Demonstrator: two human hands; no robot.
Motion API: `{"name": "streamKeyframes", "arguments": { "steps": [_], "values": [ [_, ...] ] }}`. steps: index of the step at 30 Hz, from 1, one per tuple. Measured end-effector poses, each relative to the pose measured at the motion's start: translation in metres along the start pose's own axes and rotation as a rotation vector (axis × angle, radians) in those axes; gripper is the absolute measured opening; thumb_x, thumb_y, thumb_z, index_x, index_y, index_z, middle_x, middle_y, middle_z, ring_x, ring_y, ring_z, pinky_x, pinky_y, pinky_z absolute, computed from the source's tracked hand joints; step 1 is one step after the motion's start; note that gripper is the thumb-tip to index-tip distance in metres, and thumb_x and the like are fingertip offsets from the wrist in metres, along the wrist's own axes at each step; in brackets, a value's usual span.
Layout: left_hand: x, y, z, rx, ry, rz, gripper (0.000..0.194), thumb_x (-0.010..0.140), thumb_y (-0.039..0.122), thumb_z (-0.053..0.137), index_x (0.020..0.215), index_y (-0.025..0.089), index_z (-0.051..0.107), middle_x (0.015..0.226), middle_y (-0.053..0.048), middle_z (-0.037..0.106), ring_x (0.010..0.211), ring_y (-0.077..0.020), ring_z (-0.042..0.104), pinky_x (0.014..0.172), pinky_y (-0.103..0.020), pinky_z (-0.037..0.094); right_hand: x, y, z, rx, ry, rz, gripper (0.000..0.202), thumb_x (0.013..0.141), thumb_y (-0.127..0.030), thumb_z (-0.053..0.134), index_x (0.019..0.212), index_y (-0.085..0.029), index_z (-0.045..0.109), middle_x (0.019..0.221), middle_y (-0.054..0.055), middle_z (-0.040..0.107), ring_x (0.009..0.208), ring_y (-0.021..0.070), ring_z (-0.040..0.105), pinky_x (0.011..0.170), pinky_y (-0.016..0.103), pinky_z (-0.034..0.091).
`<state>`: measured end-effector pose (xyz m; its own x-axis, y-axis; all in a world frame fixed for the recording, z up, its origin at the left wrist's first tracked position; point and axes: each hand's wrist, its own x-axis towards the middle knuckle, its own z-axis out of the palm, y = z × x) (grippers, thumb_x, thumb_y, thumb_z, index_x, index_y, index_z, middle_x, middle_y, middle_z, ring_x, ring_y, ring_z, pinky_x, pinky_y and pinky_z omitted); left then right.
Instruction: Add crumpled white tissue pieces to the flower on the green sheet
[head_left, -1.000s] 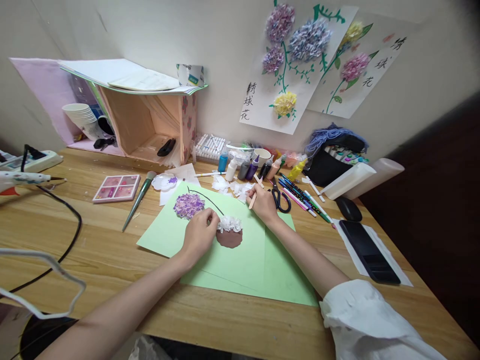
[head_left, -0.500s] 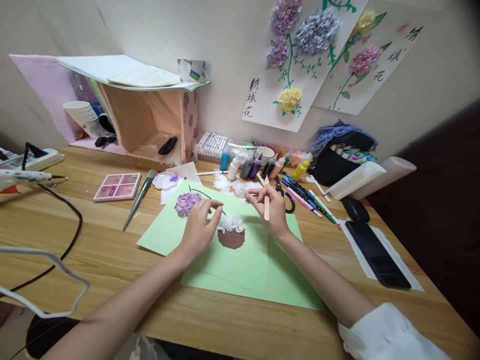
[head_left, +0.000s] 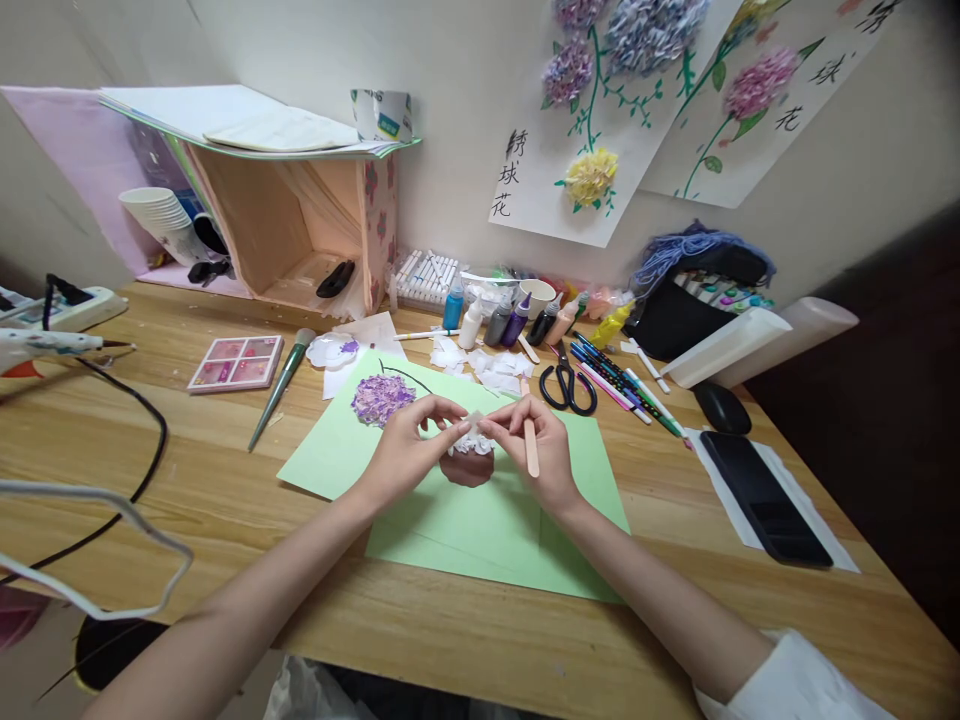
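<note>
Two hands meet near the centre of my frame, and from my remote seat I read the step as working a small white scrap [head_left: 475, 421] between the fingertips. The left hand [head_left: 409, 440] seems to pinch its left edge with thumb and forefinger. The right hand [head_left: 541, 440] appears to nip the other edge, and also grips a wooden stick [head_left: 531, 450] across its fingers, one end slanting toward the lower part of the frame. The scrap sits in front of the white ruffles [head_left: 470, 447] along the top of a brown rounded shape [head_left: 466, 470] on the green sheet [head_left: 450, 530]; I can't tell whether it touches them. I'd keep both pinches light and close to the edges, since paper this thin would probably tear under a hard pull. I'd let the fingertips do the turning, with the wrists quiet and slightly raised, so that neither palm flattens the ruffles or brushes the purple cluster [head_left: 381, 399] left of centre. The stick is what I'd mind most: angled outward, its ends should stay clear of the scrap.
</note>
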<state>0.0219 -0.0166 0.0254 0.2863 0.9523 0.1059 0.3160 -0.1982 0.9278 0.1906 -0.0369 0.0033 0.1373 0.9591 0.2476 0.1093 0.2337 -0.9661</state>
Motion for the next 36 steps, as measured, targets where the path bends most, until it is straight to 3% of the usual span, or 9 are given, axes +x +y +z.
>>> {"name": "streamKeyframes", "arguments": {
  "steps": [6,15,28,31,33,36],
  "values": [
    [0.005,-0.004,-0.002,-0.167,-0.090,-0.110,0.027,0.082,0.039,0.052,0.079,0.016,0.066,0.082,-0.005,0.071,0.082,-0.0186,0.063,0.075,-0.028,0.048,-0.001,0.013,-0.006,0.086,0.021,0.062,0.037,0.069,-0.035,0.074,0.063,-0.022,0.040,0.074,0.003,0.067,0.065,0.0177,0.063,0.059,0.031,0.052],
    [0.005,-0.007,0.001,-0.105,-0.135,-0.121,0.026,0.081,0.038,0.054,0.075,0.016,0.066,0.077,-0.003,0.069,0.073,-0.0160,0.061,0.064,-0.023,0.046,0.001,0.018,-0.007,0.160,-0.040,0.084,0.038,0.070,-0.031,0.074,0.063,-0.022,0.038,0.074,0.002,0.068,0.059,0.0151,0.061,0.056,0.030,0.052],
    [0.004,-0.003,0.000,-0.050,-0.132,-0.095,0.025,0.079,0.037,0.055,0.075,0.015,0.066,0.074,-0.003,0.068,0.070,-0.0154,0.060,0.060,-0.023,0.044,0.000,0.017,-0.008,0.161,-0.087,0.061,0.036,0.071,-0.028,0.073,0.064,-0.022,0.038,0.074,0.001,0.068,0.058,0.0147,0.062,0.057,0.031,0.053],
    [0.004,-0.003,0.000,-0.038,-0.130,-0.080,0.025,0.080,0.036,0.054,0.076,0.015,0.066,0.075,-0.002,0.068,0.071,-0.0147,0.059,0.060,-0.022,0.042,-0.003,0.014,-0.007,0.030,-0.022,-0.047,0.031,0.073,-0.026,0.072,0.069,-0.022,0.041,0.084,0.004,0.068,0.075,0.0186,0.066,0.064,0.034,0.055],
    [0.003,-0.003,0.000,-0.040,-0.126,-0.074,0.023,0.080,0.035,0.055,0.076,0.015,0.065,0.075,-0.002,0.067,0.070,-0.0139,0.058,0.060,-0.022,0.041,-0.006,0.011,-0.007,-0.086,0.014,-0.215,0.027,0.073,-0.021,0.071,0.074,-0.022,0.044,0.096,0.007,0.068,0.091,0.0214,0.064,0.072,0.038,0.055],
    [0.003,-0.003,0.000,-0.060,-0.142,-0.069,0.023,0.080,0.034,0.056,0.073,0.014,0.064,0.071,-0.001,0.066,0.067,-0.0125,0.056,0.059,-0.021,0.040,-0.008,0.005,-0.007,-0.258,-0.075,-0.531,0.026,0.075,-0.011,0.068,0.076,-0.023,0.045,0.104,0.007,0.069,0.100,0.0229,0.062,0.082,0.044,0.052]
  ]
}}
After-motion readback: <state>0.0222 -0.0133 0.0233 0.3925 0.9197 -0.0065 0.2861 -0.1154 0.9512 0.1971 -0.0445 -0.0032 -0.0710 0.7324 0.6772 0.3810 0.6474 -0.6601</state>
